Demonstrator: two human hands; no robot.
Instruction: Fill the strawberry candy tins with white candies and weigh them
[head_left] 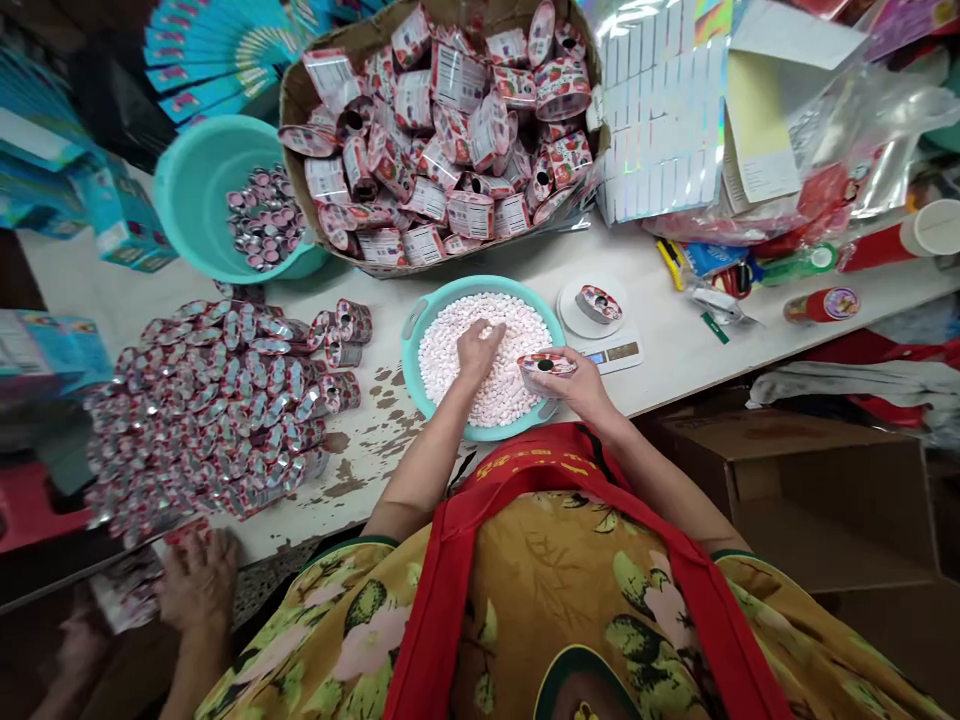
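Observation:
My left hand (477, 350) rests in a teal basin (411, 335) full of small white candies (450, 350), fingers curled down into them. Over the basin's right rim my right hand (574, 380) grips a small red and white tin (546, 364) with a round hole in its top. Another such tin (598, 303) sits on a small white scale (609, 340) just right of the basin.
A cardboard box (300, 95) heaped with the same tins stands behind. At left lie stacked tins (217, 400) and a teal tub (196, 190) with silvery lids. Another person's hand (196, 580) rests at the bottom left edge. Bags, papers and tubes clutter the right.

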